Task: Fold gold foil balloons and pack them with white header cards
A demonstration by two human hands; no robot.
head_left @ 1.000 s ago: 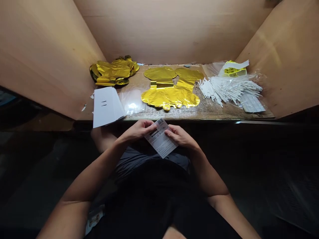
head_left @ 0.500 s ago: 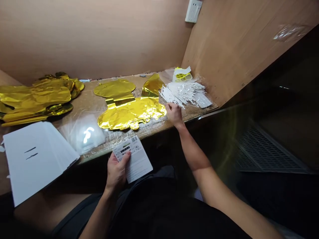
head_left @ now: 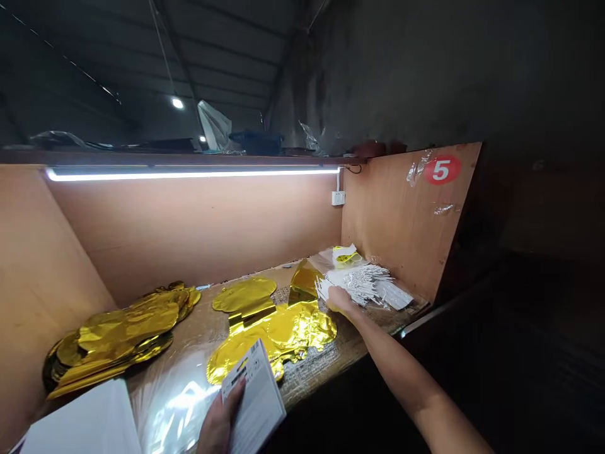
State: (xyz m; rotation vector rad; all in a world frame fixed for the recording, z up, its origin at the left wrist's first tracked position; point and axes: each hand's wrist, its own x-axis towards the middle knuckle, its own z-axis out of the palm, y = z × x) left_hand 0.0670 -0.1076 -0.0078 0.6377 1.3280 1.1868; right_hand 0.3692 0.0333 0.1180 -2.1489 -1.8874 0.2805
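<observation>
My left hand (head_left: 220,419), at the bottom, grips a white printed card (head_left: 258,403) with a barcode and a hang hole; its edge looks thick, perhaps several together. My right hand (head_left: 339,299) reaches to the near left end of a pile of thin white paper sticks (head_left: 362,280). Its fingers look curled, and what they hold, if anything, is hidden. Between the hands lie shiny gold foil balloons (head_left: 269,331), flat on the worktop. A clear plastic bag (head_left: 177,403) with a bright glare lies left of the card.
More flat gold foil balloons (head_left: 127,328) are stacked at the left. White sheets (head_left: 85,422) lie at the front left corner. Behind the sticks is a yellow and white item (head_left: 346,254). Wooden panels (head_left: 397,221) enclose the worktop at the back and sides, with a light tube (head_left: 198,174) above.
The view has tilted up, bringing in the light tube and upper shelf. My right hand has moved from the foil's right end to the sticks. My left hand still holds the card, now tilted more steeply.
</observation>
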